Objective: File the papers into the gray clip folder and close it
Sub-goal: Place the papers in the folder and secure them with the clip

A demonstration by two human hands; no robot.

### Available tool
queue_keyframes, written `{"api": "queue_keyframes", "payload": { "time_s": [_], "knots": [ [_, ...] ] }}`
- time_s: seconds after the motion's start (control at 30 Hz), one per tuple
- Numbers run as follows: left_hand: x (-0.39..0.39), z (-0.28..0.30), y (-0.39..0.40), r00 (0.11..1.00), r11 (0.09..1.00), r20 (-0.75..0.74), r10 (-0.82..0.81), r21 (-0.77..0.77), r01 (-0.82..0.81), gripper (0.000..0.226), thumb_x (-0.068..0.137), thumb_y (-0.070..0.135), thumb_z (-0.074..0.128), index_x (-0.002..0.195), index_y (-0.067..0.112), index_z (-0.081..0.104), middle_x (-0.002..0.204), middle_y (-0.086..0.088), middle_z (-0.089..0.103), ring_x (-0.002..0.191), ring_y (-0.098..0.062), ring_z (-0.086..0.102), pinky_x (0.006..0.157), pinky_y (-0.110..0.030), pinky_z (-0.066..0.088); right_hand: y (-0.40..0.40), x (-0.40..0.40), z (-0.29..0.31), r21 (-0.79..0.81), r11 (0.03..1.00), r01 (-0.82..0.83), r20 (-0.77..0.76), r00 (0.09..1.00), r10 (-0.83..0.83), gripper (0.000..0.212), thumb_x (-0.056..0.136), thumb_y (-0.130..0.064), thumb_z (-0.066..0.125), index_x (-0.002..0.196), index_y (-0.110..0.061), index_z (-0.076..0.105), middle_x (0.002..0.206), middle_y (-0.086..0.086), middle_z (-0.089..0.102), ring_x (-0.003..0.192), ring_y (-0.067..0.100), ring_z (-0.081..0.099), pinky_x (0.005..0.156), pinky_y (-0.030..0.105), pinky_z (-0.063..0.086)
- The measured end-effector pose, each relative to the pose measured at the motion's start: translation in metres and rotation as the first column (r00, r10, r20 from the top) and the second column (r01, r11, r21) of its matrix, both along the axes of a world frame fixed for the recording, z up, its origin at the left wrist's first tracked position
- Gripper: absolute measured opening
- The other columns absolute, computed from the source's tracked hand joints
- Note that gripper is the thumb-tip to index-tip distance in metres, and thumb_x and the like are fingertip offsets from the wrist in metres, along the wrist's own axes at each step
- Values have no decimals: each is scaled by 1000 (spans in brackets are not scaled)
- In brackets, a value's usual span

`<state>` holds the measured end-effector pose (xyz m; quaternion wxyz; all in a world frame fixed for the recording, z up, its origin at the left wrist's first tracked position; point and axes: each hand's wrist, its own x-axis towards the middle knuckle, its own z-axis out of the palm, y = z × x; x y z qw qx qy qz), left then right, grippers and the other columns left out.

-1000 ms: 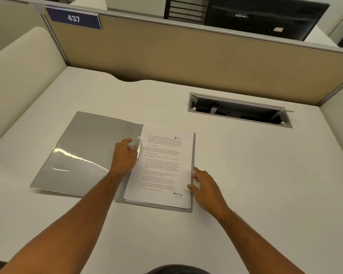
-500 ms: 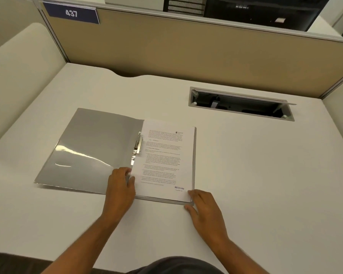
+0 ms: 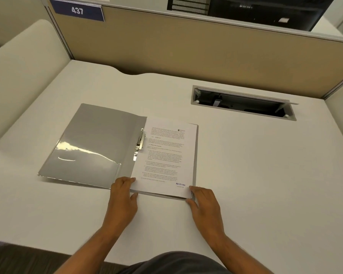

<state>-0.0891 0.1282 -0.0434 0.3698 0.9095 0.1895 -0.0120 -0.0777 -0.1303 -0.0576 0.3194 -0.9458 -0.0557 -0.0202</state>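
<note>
The gray clip folder [image 3: 95,143] lies open on the white desk, its glossy front cover spread to the left. A stack of printed papers [image 3: 166,155] rests on its right half, with the metal clip [image 3: 140,142] lying over their left edge by the spine. My left hand [image 3: 124,196] pinches the near left corner of the papers and folder, thumb under, fingers on top. At the near right corner my right hand [image 3: 203,202] grips the same stack in the same way.
An open cable hatch [image 3: 244,103] is sunk into the desk at the back right. Beige partition walls [image 3: 186,52] close off the back and sides; a blue "437" sign [image 3: 77,10] hangs at the upper left. The desk's front edge runs just below my forearms.
My left hand left the clip and slid back to the near left corner. My right hand moved from the right edge to the near right corner. The clip now lies uncovered.
</note>
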Motion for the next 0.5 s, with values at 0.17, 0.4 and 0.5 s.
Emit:
{"api": "queue_keyframes", "payload": {
  "time_s": [0.17,0.4,0.5],
  "knots": [
    [0,-1,2,1000,1000,12,-5,17,5,46,84,10,74,127,14,57,132,-9,51,118,-27,54,101,-39,48,1,4,2,2,1000,-1,-47,999,1,36,87,-22,72,122,-19,63,119,-2,65,107,18,62,92,18,39],
    [0,-3,2,999,1000,35,-14,27,14,44,84,10,75,125,13,58,129,-9,52,116,-26,55,100,-40,49,1,7,3,4,1000,-8,-90,996,9,29,91,-25,67,120,-21,64,120,-6,62,106,13,58,92,13,38],
    [0,-4,2,999,1000,48,-17,26,16,43,84,8,74,123,11,59,128,-10,53,114,-27,55,99,-40,50,2,6,3,16,1000,-7,-85,996,9,24,91,-25,67,115,-20,65,116,-7,61,99,7,54,91,15,46]
  ]
}}
